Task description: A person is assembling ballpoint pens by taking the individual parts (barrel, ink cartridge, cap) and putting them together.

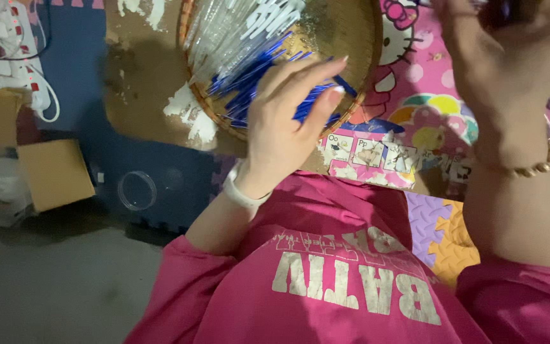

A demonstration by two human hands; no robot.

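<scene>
While the left hand reaches from the middle of the frame into a round woven tray, its fingers spread loosely, it rests on a heap of blue pen parts in the tray's lower half; whether it pinches any cannot be told. Clear pen tubes lie above them. At the upper right, the right hand is raised, curled around something dark and blurred
</scene>
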